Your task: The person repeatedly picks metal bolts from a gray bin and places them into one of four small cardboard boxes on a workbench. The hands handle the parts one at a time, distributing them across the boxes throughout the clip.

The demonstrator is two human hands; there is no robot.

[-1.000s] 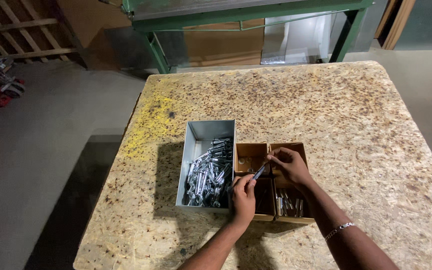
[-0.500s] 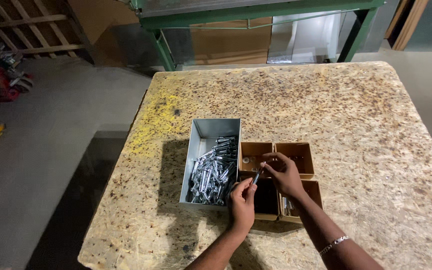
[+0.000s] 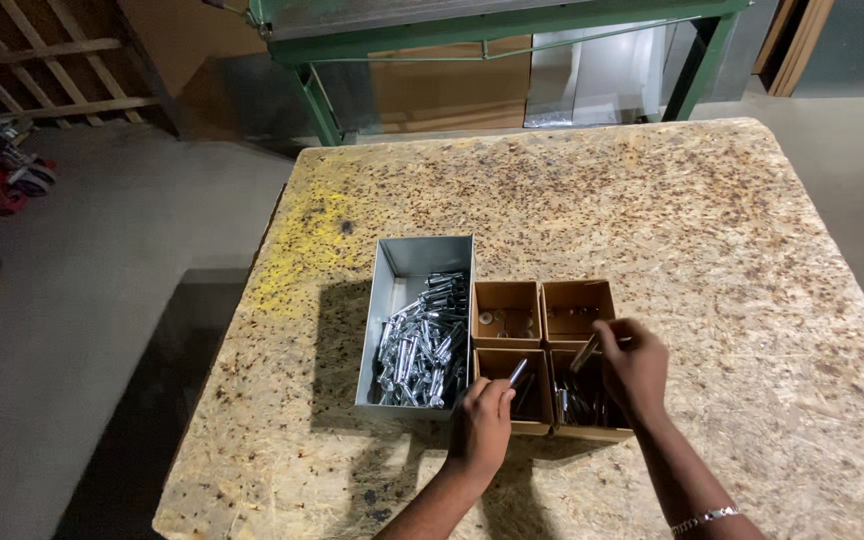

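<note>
One table [image 3: 652,200], chipboard top, with a yellow smear toward its far left corner. On it, toward the near edge and left of middle, stands one grey metal bin [image 3: 402,285], long and rectangular, its near half piled with shiny metal bolts [image 3: 420,345], too many and too tangled to count. Touching the bin's right wall sit four small brown cardboard boxes in a two-by-two block. Far left box [image 3: 506,312]: a few small round pieces on its floor, number unclear. Far right box [image 3: 578,305]: only small dark specks, too small to tell. Near left box [image 3: 514,385]: dark inside, contents hard to make out. Near right box [image 3: 584,408]: several upright metal pieces, partly hidden by the hand. No labels or signs visible on bin or boxes. Two hands, both the person's own. Left hand [image 3: 482,425] hangs over the near edge of the near left box, its grip closed on one short metal sleeve [image 3: 518,371] that sticks up from the fingertips over that box. Right hand [image 3: 634,368], a thin bracelet on its wrist, is over the near right box, grip pinched on one slim metal rod [image 3: 584,352] slanting down into the box. Beyond the table's far edge: one green metal frame [image 3: 312,95] and flat cardboard sheets [image 3: 452,85].
</note>
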